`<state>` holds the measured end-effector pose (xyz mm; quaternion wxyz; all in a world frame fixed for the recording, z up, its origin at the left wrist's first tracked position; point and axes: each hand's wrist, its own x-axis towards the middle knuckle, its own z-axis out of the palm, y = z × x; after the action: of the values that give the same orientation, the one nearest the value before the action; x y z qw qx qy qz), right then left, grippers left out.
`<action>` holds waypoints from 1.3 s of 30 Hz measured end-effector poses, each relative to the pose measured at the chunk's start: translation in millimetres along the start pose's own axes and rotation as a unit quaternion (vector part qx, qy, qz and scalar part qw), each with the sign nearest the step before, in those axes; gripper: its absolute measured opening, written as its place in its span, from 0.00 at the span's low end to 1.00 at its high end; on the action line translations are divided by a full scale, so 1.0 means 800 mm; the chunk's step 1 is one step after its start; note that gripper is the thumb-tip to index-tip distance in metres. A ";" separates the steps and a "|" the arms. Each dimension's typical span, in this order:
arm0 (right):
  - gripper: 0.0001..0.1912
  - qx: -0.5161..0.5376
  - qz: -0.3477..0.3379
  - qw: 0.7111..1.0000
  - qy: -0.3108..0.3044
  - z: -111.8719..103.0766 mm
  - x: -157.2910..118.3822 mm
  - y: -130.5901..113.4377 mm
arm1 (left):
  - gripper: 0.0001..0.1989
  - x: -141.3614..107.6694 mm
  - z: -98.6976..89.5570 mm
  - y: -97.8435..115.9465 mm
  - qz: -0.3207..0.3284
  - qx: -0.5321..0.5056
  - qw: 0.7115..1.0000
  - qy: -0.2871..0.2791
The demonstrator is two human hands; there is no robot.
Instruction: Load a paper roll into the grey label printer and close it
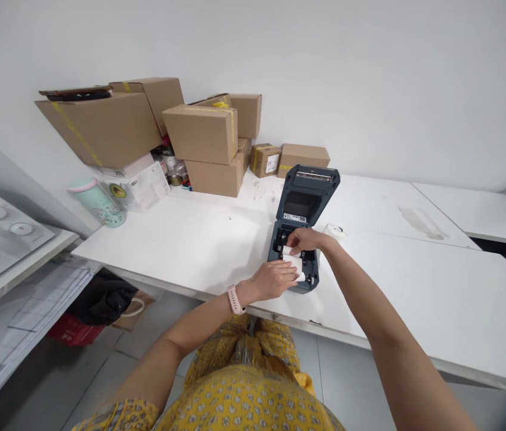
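Note:
A dark label printer (310, 190) stands on the white table with its lid raised. Inside its lower part lies white paper (294, 261), partly covered by my hands. My left hand (275, 279), with a pink band at the wrist, reaches over the printer's near left edge; its fingers lie extended on the paper. My right hand (303, 240) is in the printer's upper interior, fingers bent down at the far end of the paper. Its fingertips are partly hidden, and whether they pinch the paper is too small to tell.
Cardboard boxes (201, 134) are stacked at the back left, beside a mint tumbler (102, 203). Right behind the printer is a white roll (334, 230). A microwave (5, 227) stands at the far left. The table's front edge runs below my forearms.

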<state>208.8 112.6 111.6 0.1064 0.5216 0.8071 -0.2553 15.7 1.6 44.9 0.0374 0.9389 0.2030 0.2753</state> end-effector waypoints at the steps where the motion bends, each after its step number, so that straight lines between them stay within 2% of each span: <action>1: 0.19 -0.004 0.001 1.000 0.001 0.000 0.000 -0.001 | 0.13 -0.001 0.001 0.001 0.001 0.001 1.000 0.001; 12: 0.16 -0.114 -0.009 0.993 0.039 0.010 -0.004 -0.013 | 0.13 -0.009 0.010 0.005 -0.021 0.008 1.000 0.020; 19: 0.23 -0.165 -0.022 0.982 0.085 0.026 -0.008 -0.010 | 0.12 -0.011 0.006 0.008 -0.031 -0.008 0.999 0.022; 27: 0.21 -0.181 -0.031 0.978 0.095 0.030 -0.009 -0.011 | 0.14 -0.011 -0.004 -0.001 -0.022 -0.040 0.999 0.021; 33: 0.20 -0.181 -0.031 0.978 0.099 0.029 -0.006 -0.011 | 0.13 -0.011 -0.002 0.012 -0.035 -0.018 0.999 0.017; 39: 0.18 -0.173 -0.038 0.976 0.124 0.032 -0.009 -0.014 | 0.13 -0.015 0.005 0.017 -0.030 0.005 0.998 0.046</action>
<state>199.6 89.8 96.2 0.0848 0.4917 0.8653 -0.0491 13.1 -15.3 37.8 0.0318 0.9190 0.2339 0.3158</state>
